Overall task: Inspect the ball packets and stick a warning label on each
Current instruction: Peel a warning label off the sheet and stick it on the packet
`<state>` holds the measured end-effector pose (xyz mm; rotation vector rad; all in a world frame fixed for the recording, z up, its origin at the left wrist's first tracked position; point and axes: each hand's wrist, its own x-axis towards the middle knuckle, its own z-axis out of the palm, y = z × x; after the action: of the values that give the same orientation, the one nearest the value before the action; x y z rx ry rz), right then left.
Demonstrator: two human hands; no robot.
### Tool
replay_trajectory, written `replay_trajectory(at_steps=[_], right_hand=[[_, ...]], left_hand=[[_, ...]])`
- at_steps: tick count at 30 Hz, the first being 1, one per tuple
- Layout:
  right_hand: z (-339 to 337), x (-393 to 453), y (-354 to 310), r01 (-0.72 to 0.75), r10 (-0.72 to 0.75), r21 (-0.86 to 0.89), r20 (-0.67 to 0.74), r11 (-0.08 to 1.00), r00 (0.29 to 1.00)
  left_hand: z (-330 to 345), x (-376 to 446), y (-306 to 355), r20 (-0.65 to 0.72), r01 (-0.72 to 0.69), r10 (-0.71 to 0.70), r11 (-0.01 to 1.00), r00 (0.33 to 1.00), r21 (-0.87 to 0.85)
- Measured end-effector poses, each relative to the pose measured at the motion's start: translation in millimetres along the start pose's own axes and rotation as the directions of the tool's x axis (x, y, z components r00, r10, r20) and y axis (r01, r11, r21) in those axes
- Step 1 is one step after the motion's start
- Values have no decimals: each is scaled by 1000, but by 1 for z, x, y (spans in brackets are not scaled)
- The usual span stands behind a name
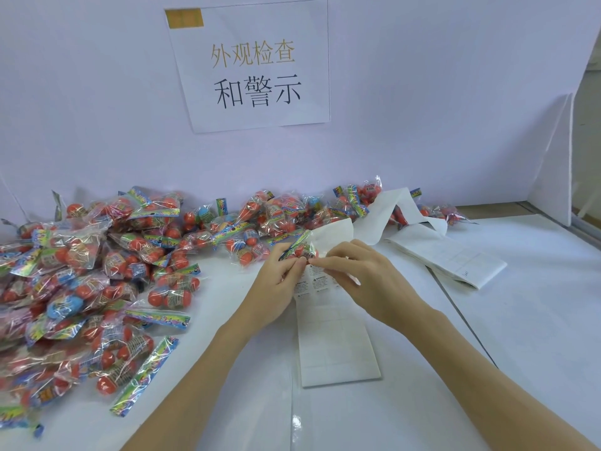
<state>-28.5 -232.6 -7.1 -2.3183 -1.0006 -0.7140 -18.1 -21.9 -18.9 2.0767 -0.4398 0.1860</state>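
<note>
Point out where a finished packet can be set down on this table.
Bare table lies right of the right hand, between the folded label stack and the near edge. A smaller patch sits near the edge, between the packet pile and the label strip. The left side and back wall are crowded with packets.

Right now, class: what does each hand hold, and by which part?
The left hand grips a ball packet by its lower end. The right hand pinches a warning label at its edge, above the label strip.
</note>
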Motion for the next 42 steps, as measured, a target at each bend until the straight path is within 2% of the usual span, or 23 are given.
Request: replay_trajectory(at_steps=[8,17,23,33,42], right_hand=[[-5,1,1,68,-69,-48,-28,997,997],[4,1,-3,16,-16,-5,-10,1000,1000],[2,0,1,35,-35,-2,-36,999,999],[4,1,-3,29,-27,35,-53,999,998],[6,4,-11,25,-26,-15,-58,1000,998]], left_hand=[[1,-1,3,-16,26,-25,1000,1000,10],[1,-2,4,0,-26,26,999,1000,30],[0,-1,4,16,43,-42,998,999,-50],[1,-2,3,27,1,-2,999,1000,52],[-1,-2,2,5,-1,0,999,1000,40]])
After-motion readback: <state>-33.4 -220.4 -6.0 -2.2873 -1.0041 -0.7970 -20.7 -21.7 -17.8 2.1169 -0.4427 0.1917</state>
